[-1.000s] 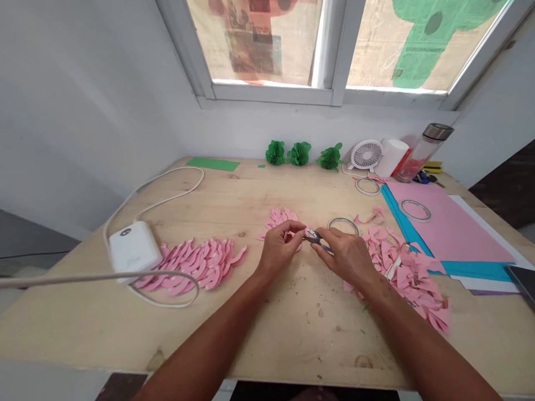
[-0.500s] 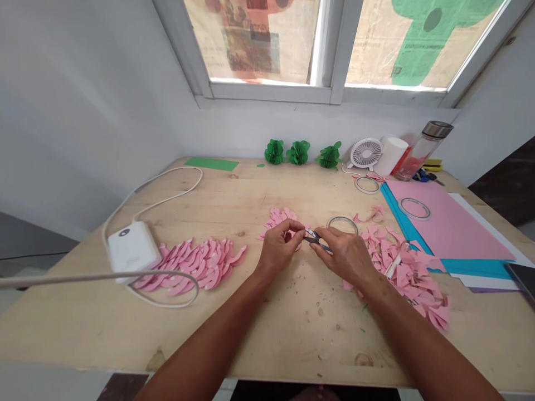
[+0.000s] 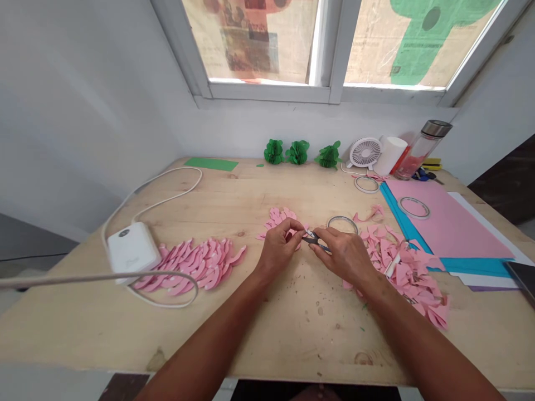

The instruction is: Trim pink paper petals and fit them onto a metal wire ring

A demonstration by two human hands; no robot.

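Wooden counter [image 3: 292,328]: pink scraps [image 3: 424,289] heaped near right, partly behind the right forearm; curved pink strips [image 3: 204,264] piled at left beside a white box [image 3: 134,248]. Left hand [image 3: 278,245], mid-counter: thumb and index finger pressed together at the scissors' tip; whatever lies between is too small to tell. Right hand [image 3: 345,250]: fingers pinching the small dark scissors [image 3: 311,240], which point toward the left fingertips. Just beyond the left hand, small pink cutouts [image 3: 284,215]. Farther right, a pink sheet [image 3: 460,223]. Along the wall, three green paper balls [image 3: 297,152] and a fan [image 3: 365,152].
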